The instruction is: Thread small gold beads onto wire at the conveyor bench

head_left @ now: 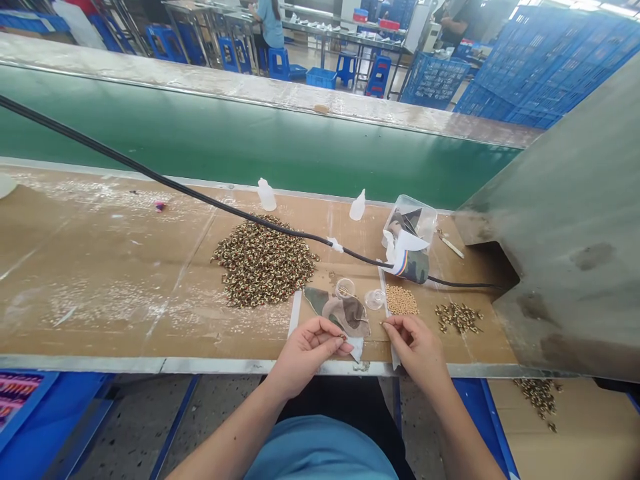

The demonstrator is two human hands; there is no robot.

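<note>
Rightward along the cardboard-covered bench [100, 267], a heap of spotted beads [265, 263] is lying beyond the left hand [305, 350], whose fingertips [333, 327] are pinching a tiny gold-toned piece [343, 337] just above camouflage fabric [340, 313]. The right hand [415, 350] is pinching a speck too small to identify, near tan beads [401, 300] and a smaller spotted pile [457, 318].

Green-and-brown camouflage fabric [345, 313], leopard-spotted beads [264, 263], tan cardboard [100, 260], green conveyor belt [250, 143]
</note>
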